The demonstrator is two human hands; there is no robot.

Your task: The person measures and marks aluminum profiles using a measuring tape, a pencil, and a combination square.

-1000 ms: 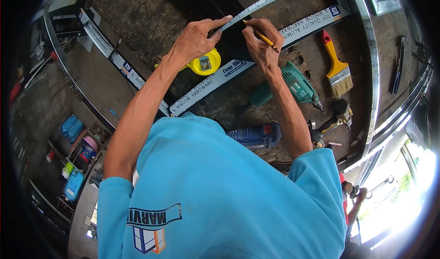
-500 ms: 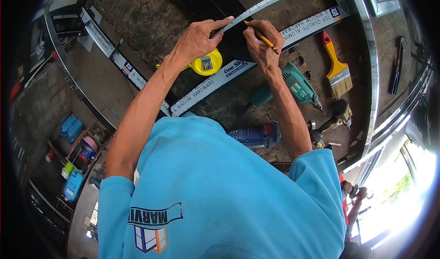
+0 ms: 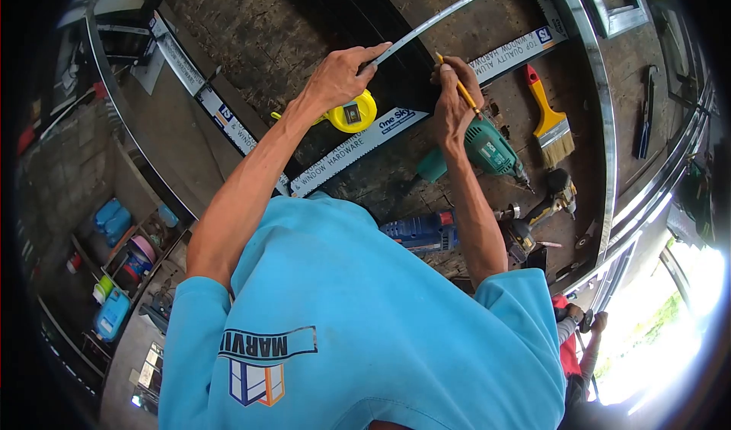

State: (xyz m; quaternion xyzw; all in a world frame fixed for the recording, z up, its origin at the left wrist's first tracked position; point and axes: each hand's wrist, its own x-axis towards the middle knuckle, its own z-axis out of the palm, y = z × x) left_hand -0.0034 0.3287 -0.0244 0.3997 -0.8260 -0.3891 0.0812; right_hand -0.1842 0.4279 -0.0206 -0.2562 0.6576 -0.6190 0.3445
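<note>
My left hand (image 3: 340, 77) pinches the metal blade of a tape measure between thumb and fingers. The blade (image 3: 430, 25) sticks out up and to the right over a dark aluminium profile (image 3: 396, 64), and the yellow tape case (image 3: 354, 112) lies below the hand. In my right hand (image 3: 455, 99) is a yellow pencil (image 3: 461, 87), its tip pointing up and left, apart from the blade. Under both hands lies a frame piece with printed protective film (image 3: 335, 159). Close to my right wrist rests a green drill (image 3: 487, 144).
To the right lie a paintbrush (image 3: 550, 118), a yellow-black power tool (image 3: 560, 194) and a dark hand tool (image 3: 647, 114). A blue power tool (image 3: 419, 232) sits near my body. Metal profiles (image 3: 601, 125) border the bench. Another person's hands (image 3: 586, 319) show at lower right.
My right hand has drawn back down and right with the pencil, away from the tape blade. The blade has tilted, its markings no longer facing me. The view has shifted slightly.
</note>
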